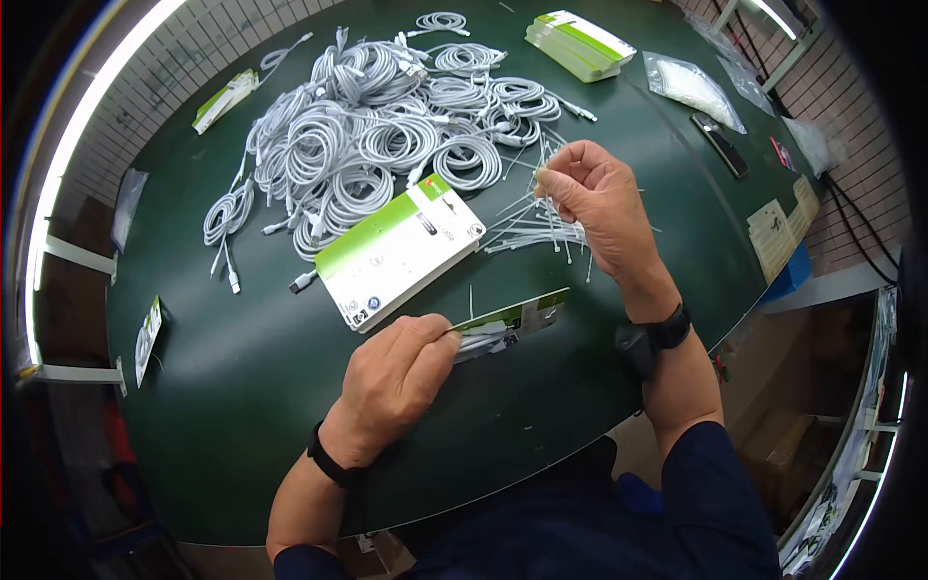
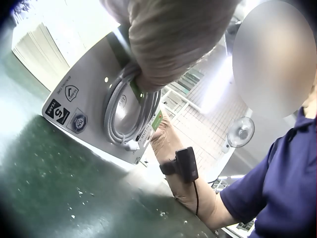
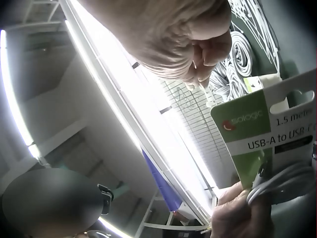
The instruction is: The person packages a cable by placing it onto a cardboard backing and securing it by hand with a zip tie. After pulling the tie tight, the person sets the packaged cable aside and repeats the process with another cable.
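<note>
My left hand grips a green-and-white packaging card by its edge, tilted above the table. Against the card lies a coiled white USB cable, partly covered by the hand. One thin white strip stands up behind the card in the head view. My right hand is raised over a spread of loose white cable ties, thumb and forefinger pinched together. A thin white cable tie shows at those fingertips in the right wrist view, most of it hidden.
Beyond the hands is a big heap of coiled white cables. A stack of cards lies in front of it, another stack at the back right. A bag of ties and a dark phone-like object lie right; a carded cable sits left.
</note>
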{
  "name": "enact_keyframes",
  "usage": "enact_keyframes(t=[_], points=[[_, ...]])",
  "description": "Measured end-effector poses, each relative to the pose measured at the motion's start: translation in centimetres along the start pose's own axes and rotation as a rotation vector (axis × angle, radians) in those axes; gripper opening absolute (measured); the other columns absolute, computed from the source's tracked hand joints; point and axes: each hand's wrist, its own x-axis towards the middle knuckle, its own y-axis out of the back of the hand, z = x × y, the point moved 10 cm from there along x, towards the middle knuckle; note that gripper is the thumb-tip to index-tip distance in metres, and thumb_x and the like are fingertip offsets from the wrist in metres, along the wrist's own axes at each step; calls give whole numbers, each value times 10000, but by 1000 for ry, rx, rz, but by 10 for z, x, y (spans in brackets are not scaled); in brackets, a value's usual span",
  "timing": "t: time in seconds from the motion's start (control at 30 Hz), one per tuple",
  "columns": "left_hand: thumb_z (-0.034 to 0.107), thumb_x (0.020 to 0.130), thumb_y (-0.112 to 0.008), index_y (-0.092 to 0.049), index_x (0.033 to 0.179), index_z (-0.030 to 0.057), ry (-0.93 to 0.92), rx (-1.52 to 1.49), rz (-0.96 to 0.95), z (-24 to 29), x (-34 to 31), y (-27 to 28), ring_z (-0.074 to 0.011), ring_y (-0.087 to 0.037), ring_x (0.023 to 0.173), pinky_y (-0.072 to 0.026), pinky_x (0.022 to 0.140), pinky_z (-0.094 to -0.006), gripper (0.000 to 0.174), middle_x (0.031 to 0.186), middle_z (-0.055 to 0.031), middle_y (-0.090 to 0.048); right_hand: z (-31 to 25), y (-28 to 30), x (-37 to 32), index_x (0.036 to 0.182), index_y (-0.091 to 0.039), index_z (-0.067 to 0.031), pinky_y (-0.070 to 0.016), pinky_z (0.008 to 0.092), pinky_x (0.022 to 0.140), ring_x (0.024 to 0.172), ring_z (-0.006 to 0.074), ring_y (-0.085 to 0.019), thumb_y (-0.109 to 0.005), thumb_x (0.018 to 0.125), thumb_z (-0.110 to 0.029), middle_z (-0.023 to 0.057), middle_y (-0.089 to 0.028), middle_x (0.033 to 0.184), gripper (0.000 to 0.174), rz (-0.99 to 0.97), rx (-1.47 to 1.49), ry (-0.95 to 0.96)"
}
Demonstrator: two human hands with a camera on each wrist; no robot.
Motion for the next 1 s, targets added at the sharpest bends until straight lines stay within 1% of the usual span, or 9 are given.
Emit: enact_keyframes(t=[0.1, 0.33, 0.47, 0.57, 0.67, 0.7, 0.83, 0.93, 1.0], points=[[-40, 760, -753, -665, 978, -23, -49, 8, 22, 5, 1, -1, -244, -682, 750, -574, 644, -344, 236, 956, -115, -664, 16, -25, -9, 1100, -729, 25, -463, 208, 631, 702, 57, -566, -783, 987, -153, 63, -740, 891, 217, -152, 182, -142], [-47, 746, -768, -675, 966, -24, -82, -12, 0, 10, -2, -5, -244, -691, 748, -572, 632, -335, 240, 959, -126, -682, 22, -54, -22, 1094, -742, 12, -442, 190, 616, 711, 55, -564, -764, 1012, -183, 40, -723, 908, 213, -280, 104, -148], [-83, 753, -799, -669, 972, -22, -58, -24, -27, 9, -1, -6, -274, -714, 774, -591, 658, -341, 262, 953, -141, -710, 20, -60, -24, 1178, -742, 38, -489, 197, 655, 762, 65, -617, -756, 1001, -122, 59, -744, 938, 239, -344, 60, -164], [-77, 761, -797, -665, 972, -20, -62, -21, -16, 7, -1, -4, -266, -709, 764, -587, 646, -341, 255, 950, -137, -707, 11, -68, -29, 1193, -742, 48, -508, 206, 670, 772, 71, -639, -749, 988, -86, 61, -748, 942, 245, -356, 48, -94], [-70, 771, -795, -664, 973, -18, -62, -14, -6, 6, -1, -3, -258, -706, 754, -585, 634, -343, 246, 951, -132, -702, 15, -68, -29, 1164, -781, 29, -534, 200, 702, 782, 66, -674, -784, 951, -100, 60, -771, 936, 249, -395, 13, -148], [-67, 774, -795, -664, 973, -17, -63, -11, -1, 6, -1, -2, -255, -705, 751, -584, 630, -344, 243, 953, -130, -700, 14, -67, -27, 1139, -785, 30, -517, 198, 643, 733, 58, -659, -779, 954, -109, 37, -752, 881, 231, -419, -92, -113], [-54, 781, -794, -672, 977, -17, -65, 7, 10, 5, -2, 0, -252, -710, 766, -589, 630, -345, 234, 972, -127, -695, 14, -72, -24, 999, -752, 47, -476, 204, 574, 700, 60, -627, -745, 972, -86, 60, -735, 903, 135, -407, -144, -124], [-51, 780, -797, -674, 977, -18, -61, 3, 9, 3, -2, 2, -251, -710, 772, -588, 627, -345, 235, 975, -125, -695, 9, -82, -28, 985, -735, 29, -474, 197, 551, 679, 46, -627, -737, 984, -106, 61, -746, 900, 135, -432, -139, -198], [-52, 778, -798, -673, 979, -19, -61, 5, 11, 3, -3, 2, -250, -709, 773, -587, 625, -344, 238, 978, -124, -695, 10, -87, -28, 1047, -708, 15, -475, 194, 534, 652, 43, -630, -714, 1013, -132, 57, -748, 868, 151, -458, -139, -268]])
